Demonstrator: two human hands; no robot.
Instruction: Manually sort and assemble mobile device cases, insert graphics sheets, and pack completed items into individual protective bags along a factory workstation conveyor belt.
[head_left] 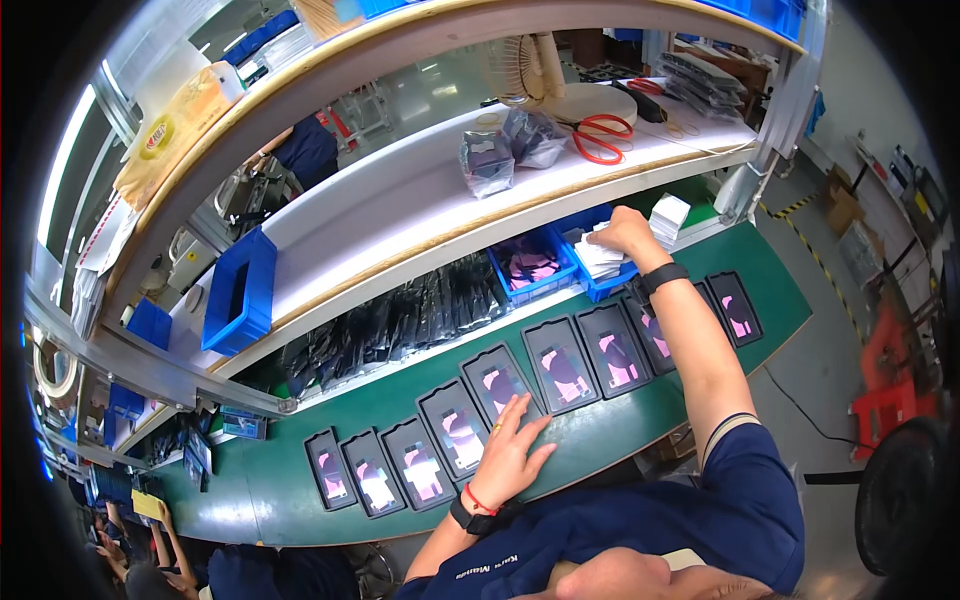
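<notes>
A row of shallow black trays (427, 418) runs across the green bench, each holding pink and clear-looking film pieces. White slips lie on the film in some of the left ones. My left hand (512, 455) is open, fingers spread, at the near edge of a middle tray (497, 378). Over at the back right, my right hand (628, 232) reaches into a blue bin (603, 290) of white slips (600, 262). Its fingers are curled down and closed on the slips; the fingertips are partly hidden. My right forearm passes over trays near the right end.
Beside that bin stands another blue bin (545, 290) with pink pieces. Black bags (400, 325) line the space under the shelf (370, 215). Red-handled scissors (603, 138) and wrapped packs (487, 163) lie on it. A white stack (668, 215) stands right of my hand. Co-workers sit at lower left.
</notes>
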